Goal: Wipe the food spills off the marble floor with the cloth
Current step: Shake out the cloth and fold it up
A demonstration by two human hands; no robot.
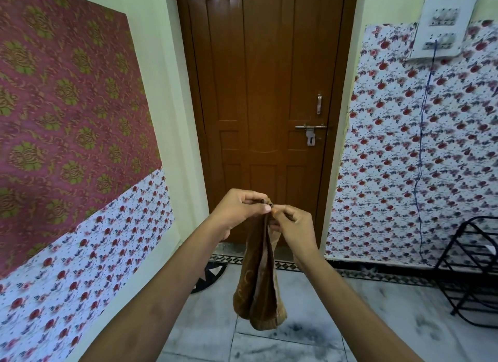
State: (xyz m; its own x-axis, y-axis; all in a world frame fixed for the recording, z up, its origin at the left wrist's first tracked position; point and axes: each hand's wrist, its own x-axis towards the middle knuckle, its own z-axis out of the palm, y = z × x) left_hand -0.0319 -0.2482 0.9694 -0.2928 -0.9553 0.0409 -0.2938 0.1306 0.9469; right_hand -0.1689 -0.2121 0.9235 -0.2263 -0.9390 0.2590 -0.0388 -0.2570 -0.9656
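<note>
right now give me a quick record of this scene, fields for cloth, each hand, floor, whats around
cloth: brown cloth hanging folded in the air, above the floor, not touching it
left hand: left hand pinches the cloth's top edge
right hand: right hand pinches the same top edge, beside the left
floor: marble floor, grey smudges, not yet being wiped
ahead: closed brown door
right side: black wire rack on the floor, switchboard on the wall

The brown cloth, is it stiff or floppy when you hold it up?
Probably floppy: the cloth hangs in soft folds from both hands' fingers. Likely light too, since a top pinch holds it. It probably won't slip.
</note>
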